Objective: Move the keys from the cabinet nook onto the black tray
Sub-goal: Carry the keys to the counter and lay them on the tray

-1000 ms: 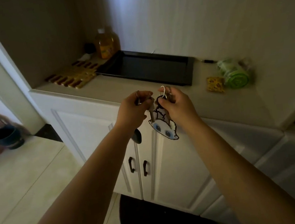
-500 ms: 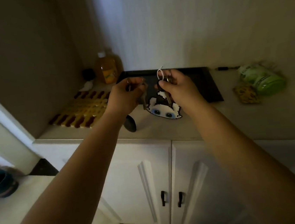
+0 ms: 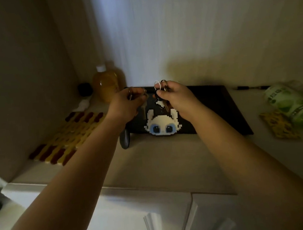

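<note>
A bunch of keys hangs between both hands above the black tray [image 3: 221, 106]. My right hand [image 3: 175, 98] pinches the key rings at the top, and a white pixel-art cat charm [image 3: 162, 125] with blue eyes dangles under it. My left hand [image 3: 125, 106] grips another ring of the same bunch, with a dark oval fob [image 3: 125, 140] hanging below my wrist over the tray's front left corner. The tray lies flat on the nook counter against the back wall; its left half is hidden behind my hands and the charm.
A yellow-and-brown slatted mat [image 3: 68, 137] lies left of the tray. An orange bottle [image 3: 106, 86] and a small dark object [image 3: 85, 89] stand in the back left corner. Right of the tray lie a green packet [image 3: 293, 104] and a yellow pouch [image 3: 278, 126]. White cabinet doors are below.
Both hands have carried the keys forward from in front of the cabinet doors to above the tray. The view has moved in closer to the nook.
</note>
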